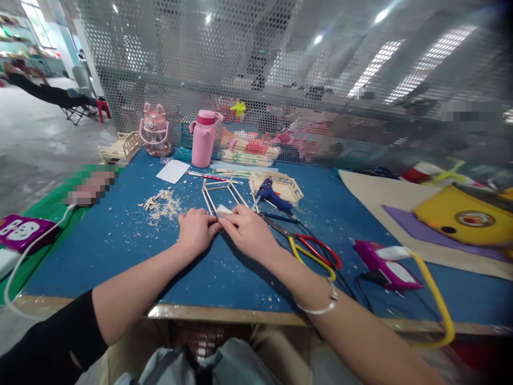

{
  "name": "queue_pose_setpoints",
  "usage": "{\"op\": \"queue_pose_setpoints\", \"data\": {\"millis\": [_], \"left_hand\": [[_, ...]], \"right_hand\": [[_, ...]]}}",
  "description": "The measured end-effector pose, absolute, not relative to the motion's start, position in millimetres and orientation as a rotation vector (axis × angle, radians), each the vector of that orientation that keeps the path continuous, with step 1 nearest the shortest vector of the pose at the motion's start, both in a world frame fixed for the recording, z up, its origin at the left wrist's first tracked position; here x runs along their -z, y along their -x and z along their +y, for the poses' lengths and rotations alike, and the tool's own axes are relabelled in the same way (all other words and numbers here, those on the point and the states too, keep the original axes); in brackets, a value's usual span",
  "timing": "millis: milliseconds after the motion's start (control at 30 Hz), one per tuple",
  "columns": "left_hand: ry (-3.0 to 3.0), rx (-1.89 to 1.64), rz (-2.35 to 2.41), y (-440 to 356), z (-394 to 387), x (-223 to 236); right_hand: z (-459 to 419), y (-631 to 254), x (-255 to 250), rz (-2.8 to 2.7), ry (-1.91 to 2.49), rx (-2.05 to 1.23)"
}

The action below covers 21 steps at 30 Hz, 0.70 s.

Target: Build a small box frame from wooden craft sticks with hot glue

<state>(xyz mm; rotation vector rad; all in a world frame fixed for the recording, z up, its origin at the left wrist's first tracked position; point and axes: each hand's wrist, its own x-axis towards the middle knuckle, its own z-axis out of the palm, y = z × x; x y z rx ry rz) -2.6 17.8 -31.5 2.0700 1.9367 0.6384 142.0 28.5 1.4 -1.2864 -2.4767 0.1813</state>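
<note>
My left hand (pixel 196 231) and my right hand (pixel 247 229) meet at the middle of the blue mat (pixel 120 251), fingers closed and pinching together on a small pale piece (pixel 223 210) between them. This piece lies at the near end of a frame of thin wooden sticks (pixel 220 191) that stretches away from me on the mat. A blue glue gun (pixel 272 195) lies just right of the frame, beside a finished stick lattice (pixel 286 184). Scissors with red and yellow handles (pixel 312 250) rest close to my right wrist.
Wood shavings (pixel 164 204) and a white card (pixel 173 171) lie to the left. A pink bottle (pixel 203 138), a pink cup (pixel 154 131), a stick model (pixel 120 148) and packets of sticks (pixel 250 152) stand at the back before a perforated screen. Purple power strips (pixel 24 231) (pixel 387 264) flank the mat.
</note>
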Motion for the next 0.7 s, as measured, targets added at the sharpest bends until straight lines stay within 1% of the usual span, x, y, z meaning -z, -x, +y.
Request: {"op": "queue_pose_setpoints", "data": {"millis": [100, 267, 400, 500, 600, 700], "left_hand": [[-2.060, -0.614, 1.957, 2.3, 17.6, 30.2], [-2.173, -0.703, 2.029, -0.3, 6.3, 26.0], [-2.429, -0.682, 1.988, -1.2, -3.1, 25.5], [-2.442, -0.743, 1.971, 0.2, -1.4, 28.3], [-2.363, -0.853, 1.822, 1.8, 5.7, 32.2], [-2.172, -1.015, 1.654, 4.5, 12.2, 31.7]], "right_hand": [[42.4, -133.2, -5.1, -2.429, 1.214, -0.206], [58.1, -157.7, -20.0, -2.070, 1.055, -0.122], [64.9, -190.2, -21.2, -1.876, 1.120, -0.021], [72.7, -203.9, -14.9, -1.790, 1.148, -0.011], [78.5, -214.7, -10.9, -1.858, 1.285, -0.031], [79.9, -228.7, -11.8, -2.032, 1.586, -0.040]]}}
